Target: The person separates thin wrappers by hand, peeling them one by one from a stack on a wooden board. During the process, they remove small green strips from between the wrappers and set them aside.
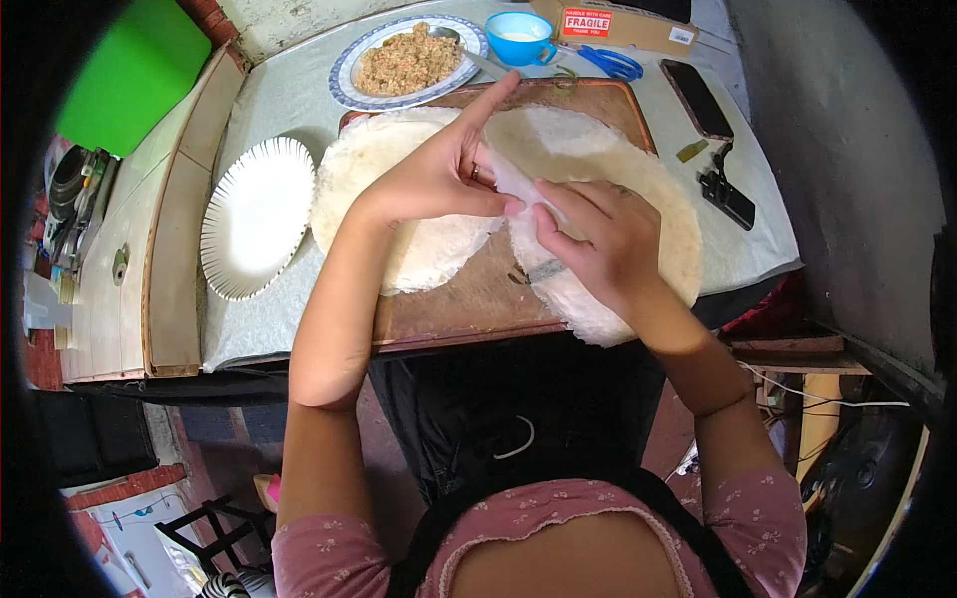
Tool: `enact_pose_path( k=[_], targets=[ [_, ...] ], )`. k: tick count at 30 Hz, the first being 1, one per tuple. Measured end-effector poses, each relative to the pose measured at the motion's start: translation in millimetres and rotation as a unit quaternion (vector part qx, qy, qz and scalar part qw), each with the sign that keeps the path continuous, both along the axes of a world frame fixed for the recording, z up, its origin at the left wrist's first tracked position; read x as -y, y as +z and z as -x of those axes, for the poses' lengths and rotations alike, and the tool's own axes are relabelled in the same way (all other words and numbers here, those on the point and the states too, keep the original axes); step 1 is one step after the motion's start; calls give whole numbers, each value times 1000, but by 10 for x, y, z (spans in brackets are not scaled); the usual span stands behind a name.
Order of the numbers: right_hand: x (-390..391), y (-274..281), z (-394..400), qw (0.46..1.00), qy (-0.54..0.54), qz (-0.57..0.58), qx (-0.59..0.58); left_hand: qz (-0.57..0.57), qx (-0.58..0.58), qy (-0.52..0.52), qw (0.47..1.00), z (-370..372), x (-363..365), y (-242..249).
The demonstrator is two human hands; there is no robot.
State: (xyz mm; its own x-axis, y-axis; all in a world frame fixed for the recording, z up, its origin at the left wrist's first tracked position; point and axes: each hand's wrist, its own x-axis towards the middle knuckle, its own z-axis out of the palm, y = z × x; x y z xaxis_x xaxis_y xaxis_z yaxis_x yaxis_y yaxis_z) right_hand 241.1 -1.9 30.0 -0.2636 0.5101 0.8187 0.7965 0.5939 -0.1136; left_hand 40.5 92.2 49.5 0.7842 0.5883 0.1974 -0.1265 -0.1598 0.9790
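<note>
A small white rolled wrapper (515, 186) is held up between my two hands, above the cutting board (429, 321). My left hand (449, 169) pinches it with the thumb, its index finger pointing up and away. The fingertips of my right hand (603, 234) close on the roll from the other side. Beneath lie thin round wrapper sheets, one sheet (359, 189) on the left and one sheet (668, 214) on the right, overhanging the board. Behind them stands a blue-patterned plate (344, 85) heaped with a crumbly brown filling (409, 62), a spoon (459, 42) resting in it. Any filling inside the roll is hidden.
A white fluted plate (259, 219) is left of the board. At the back are a blue cup (521, 40), blue-handled scissors (613, 63) and a cardboard box (648, 30). A phone (698, 98) and a small black device (728, 194) lie right, near the wall.
</note>
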Motion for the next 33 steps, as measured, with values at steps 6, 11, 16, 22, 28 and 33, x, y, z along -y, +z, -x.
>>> enact_pose_path(
  k=[6,11,16,22,28,33],
  targets=[
    [-38,-59,-48,1000,-9,-9,-4,27,-32,-7,999,-54,34,11],
    [-41,-77,-49,999,-13,38,-22,8,-39,2,999,-68,39,16],
    [-21,-46,-60,979,26,165,-114,-3,-48,9,999,-51,44,13],
    [21,51,12,960,61,205,-184,39,-22,-15,999,-70,32,12],
    [20,34,-64,942,59,276,-180,-52,-54,13,997,-94,46,-72],
    [18,39,-62,941,59,272,-191,-50,-105,14,993,-59,107,76]
  ],
)
